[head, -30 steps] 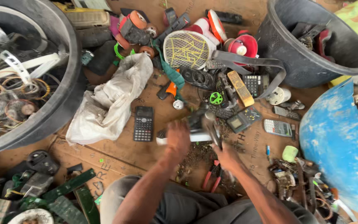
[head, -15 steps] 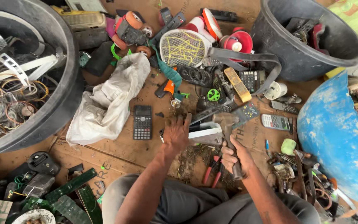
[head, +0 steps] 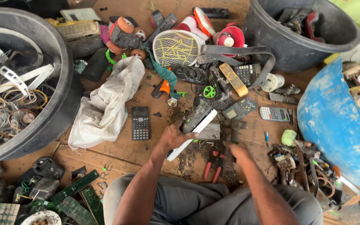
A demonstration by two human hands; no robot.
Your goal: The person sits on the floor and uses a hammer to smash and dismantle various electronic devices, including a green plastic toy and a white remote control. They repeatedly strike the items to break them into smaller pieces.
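Left hand (head: 172,137) reaches forward, fingers clamped on a flat grey-and-white device (head: 197,123); right hand (head: 235,151) grips what looks like a hammer (head: 233,131), blurred.

Calculator (head: 141,122) lies left of the device (head: 196,125); pliers (head: 212,164) below.

right hand (head: 235,151) motion-blurred, tool in it unreadable; black tub (head: 34,83) cut off left edge; blue drum (head: 334,125) cropped right.
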